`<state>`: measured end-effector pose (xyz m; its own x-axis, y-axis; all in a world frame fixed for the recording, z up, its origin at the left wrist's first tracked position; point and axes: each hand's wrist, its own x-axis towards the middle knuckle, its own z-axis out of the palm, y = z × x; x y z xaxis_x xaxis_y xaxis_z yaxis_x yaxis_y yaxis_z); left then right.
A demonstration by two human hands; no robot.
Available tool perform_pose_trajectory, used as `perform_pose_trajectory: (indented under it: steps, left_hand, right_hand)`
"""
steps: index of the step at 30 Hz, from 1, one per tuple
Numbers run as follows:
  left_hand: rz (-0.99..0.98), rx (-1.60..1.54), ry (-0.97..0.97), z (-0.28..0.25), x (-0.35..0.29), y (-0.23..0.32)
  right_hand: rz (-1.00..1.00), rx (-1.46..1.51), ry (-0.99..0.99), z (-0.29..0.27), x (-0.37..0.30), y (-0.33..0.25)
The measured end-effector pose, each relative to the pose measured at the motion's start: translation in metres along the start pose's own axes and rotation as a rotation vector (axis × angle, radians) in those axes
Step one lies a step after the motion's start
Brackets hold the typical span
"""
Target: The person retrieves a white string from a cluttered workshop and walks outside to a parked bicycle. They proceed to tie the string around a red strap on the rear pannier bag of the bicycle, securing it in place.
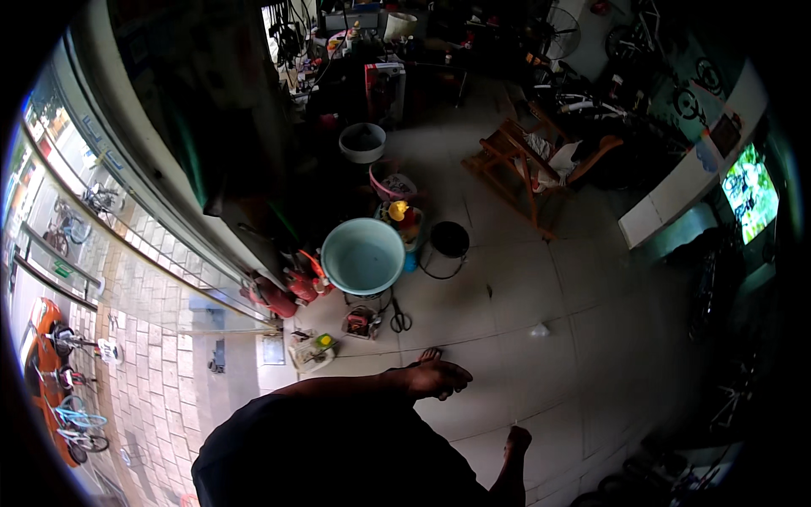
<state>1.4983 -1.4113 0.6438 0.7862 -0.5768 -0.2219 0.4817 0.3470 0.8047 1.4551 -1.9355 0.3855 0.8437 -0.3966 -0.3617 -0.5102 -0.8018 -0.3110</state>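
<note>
My left hand (439,378) reaches across in front of my dark clothing, over the tiled floor. Its fingers are loosely bent and slightly apart, and I see nothing in them. A bare foot (431,354) shows just beyond it. Lower and to the right, my right hand (517,439) is closed, with a tiny pale tip at its top; what it holds is too small and dark to name. Nearest the left hand are black-handled scissors (400,321) and a shallow tray (312,353) with a yellow-green item. A large light-blue basin (363,256) stands on a support beyond them.
Red fire extinguishers (274,297) stand by the glass doorway at left. Past the basin are a black round stool (449,241), a pink basket (394,180) and a grey tub (362,143). A wooden chair (528,160) stands farther right. A small whitish scrap (539,330) lies on the floor.
</note>
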Motion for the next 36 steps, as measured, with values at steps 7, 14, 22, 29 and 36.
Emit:
perform_pose_trajectory:
  steps: [7,14,22,29,36]
  left_hand:
    - [-0.141,-0.156,0.128,-0.03,0.183,0.121]
    - [-0.083,-0.098,0.04,-0.086,0.362,0.24]
    - [-0.095,-0.117,0.241,-0.177,0.547,0.311]
    - [0.023,-0.412,0.542,-0.236,0.61,0.425]
    - [0.229,-0.583,0.668,-0.382,0.655,0.491]
  right_hand:
    - [-0.805,-0.028,0.114,-0.082,0.17,-0.132]
    - [-0.828,-0.491,-0.346,-0.049,0.262,-0.047]
    - [-0.636,-0.313,-0.551,-0.08,0.495,-0.228]
    - [-1.395,-0.69,-0.212,-0.152,0.828,-0.466]
    - [-0.291,0.121,-0.475,-0.222,0.921,-0.859]
